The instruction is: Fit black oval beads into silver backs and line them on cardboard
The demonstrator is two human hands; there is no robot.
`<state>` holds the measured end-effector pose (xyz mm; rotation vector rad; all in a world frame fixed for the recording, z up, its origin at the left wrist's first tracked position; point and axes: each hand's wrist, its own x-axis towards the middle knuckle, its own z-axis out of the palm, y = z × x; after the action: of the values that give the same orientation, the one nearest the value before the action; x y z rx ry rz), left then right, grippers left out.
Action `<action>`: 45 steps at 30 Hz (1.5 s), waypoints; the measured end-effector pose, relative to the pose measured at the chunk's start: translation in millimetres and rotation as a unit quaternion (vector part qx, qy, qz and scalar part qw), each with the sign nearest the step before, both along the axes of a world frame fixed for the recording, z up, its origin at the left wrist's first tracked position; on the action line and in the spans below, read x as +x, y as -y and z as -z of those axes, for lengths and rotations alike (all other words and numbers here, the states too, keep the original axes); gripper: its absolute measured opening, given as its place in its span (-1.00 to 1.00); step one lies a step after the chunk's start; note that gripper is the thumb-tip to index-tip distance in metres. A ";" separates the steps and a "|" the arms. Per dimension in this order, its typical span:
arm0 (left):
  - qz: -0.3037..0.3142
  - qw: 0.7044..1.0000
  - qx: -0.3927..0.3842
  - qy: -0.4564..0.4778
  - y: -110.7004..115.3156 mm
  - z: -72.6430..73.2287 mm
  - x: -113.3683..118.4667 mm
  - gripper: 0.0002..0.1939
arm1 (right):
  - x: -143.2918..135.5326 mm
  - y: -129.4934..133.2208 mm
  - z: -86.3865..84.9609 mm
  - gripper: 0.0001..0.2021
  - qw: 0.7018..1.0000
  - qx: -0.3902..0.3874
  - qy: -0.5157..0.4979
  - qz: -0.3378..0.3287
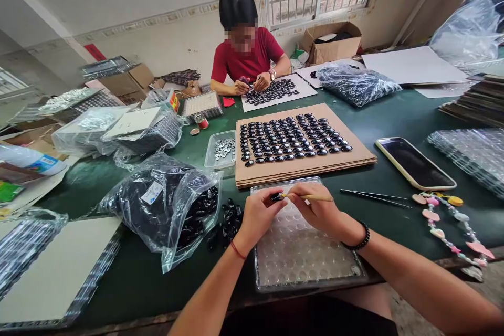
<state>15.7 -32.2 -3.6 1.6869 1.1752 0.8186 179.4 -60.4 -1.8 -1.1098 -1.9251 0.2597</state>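
Observation:
Between the fingertips of my left hand (260, 214) is a small glossy black oval piece (276, 196). My right hand (321, 214) pinches a thin wooden-handled stick (319, 198), its tip touching or nearly touching that piece; what the tip is made of is too small to tell. Under both hands lies a clear plastic tray (303, 262) with round hollows. Just beyond it, rows of similar black ovals (289, 142) sit on stacked brown cardboard sheets (275, 169). Left of my left hand is a loose pile of black pieces (230, 220) beside an open plastic bag (157, 194) holding more.
A clear box (214, 152) holds small silvery parts. To the right lie tweezers (374, 197), a phone (415, 163) and a beaded strap (437, 231). Across the green table (354, 121), a co-worker in red (252, 58) handles black pieces on a white board (307, 95).

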 end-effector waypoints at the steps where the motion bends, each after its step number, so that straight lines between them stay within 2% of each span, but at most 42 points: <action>1: 0.000 1.000 0.007 -0.006 0.5 -0.8 0.1 -0.68 | -0.1 0.1 0.8 -0.78 1.000 0.001 0.006 -0.001; 13: 0.011 1.000 0.026 0.004 3.8 -8.9 1.4 -0.72 | -0.2 2.2 -0.9 -0.80 0.999 0.002 0.034 -0.014; 17: -0.007 1.000 0.024 0.006 4.0 -6.8 1.2 -0.74 | -0.9 3.9 -2.3 -0.81 0.999 -0.008 0.045 -0.027; 19: -0.018 0.999 -0.001 0.035 4.7 -4.6 1.6 -0.75 | -1.9 4.9 -2.5 -0.81 0.999 -0.016 0.028 -0.042; 21: -0.021 0.997 -0.034 0.068 6.2 -3.4 2.5 -0.76 | -3.0 4.1 -3.0 -0.79 0.996 -0.056 -0.035 -0.055; 23: -0.019 0.993 -0.059 0.096 8.3 -4.0 3.9 -0.77 | -3.8 0.8 -4.1 -0.75 0.973 -0.150 -0.162 -0.061; 25: -0.012 0.992 -0.068 0.109 10.6 -5.9 5.0 -0.77 | -3.7 -4.2 -5.8 -0.68 0.918 -0.241 -0.310 -0.061; 27: -0.005 0.993 -0.066 0.099 12.2 -7.8 5.4 -0.76 | -2.7 -8.7 -6.9 -0.63 0.872 -0.278 -0.398 -0.064; 28: -0.002 0.994 -0.062 0.088 12.8 -8.4 5.3 -0.75 | -2.0 -10.1 -7.0 -0.62 0.867 -0.279 -0.408 -0.060; 30: 0.000 0.996 -0.049 0.069 13.3 -8.4 4.5 -0.72 | -0.3 -10.9 -6.1 -0.66 0.890 -0.274 -0.362 -0.041; 33: 0.003 0.996 -0.034 0.080 14.8 -5.9 3.8 -0.67 | 1.5 -9.1 -3.3 -0.78 0.931 -0.283 -0.230 -0.032; 37: -0.001 0.992 -0.050 0.116 17.8 -3.2 6.9 -0.67 | 2.2 -7.7 -0.9 -0.79 0.940 -0.303 -0.140 -0.062; 39: 0.007 0.994 -0.044 0.104 17.0 -5.3 6.7 -0.66 | 2.5 -8.3 -0.7 -0.84 0.948 -0.288 -0.120 -0.063; 43: 0.031 0.998 0.051 0.018 7.0 -14.3 -14.0 -0.64 | 7.3 -12.1 -4.2 -0.84 0.966 -0.228 -0.117 -0.029; 45: -0.007 0.986 0.141 -0.091 0.5 -14.4 -35.9 -0.72 | 15.7 -16.7 -8.7 -0.83 0.971 -0.199 -0.132 0.014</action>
<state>-20.2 -32.8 10.8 2.0229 1.2405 0.8868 195.2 -43.6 6.9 -1.2860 -1.6573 0.7657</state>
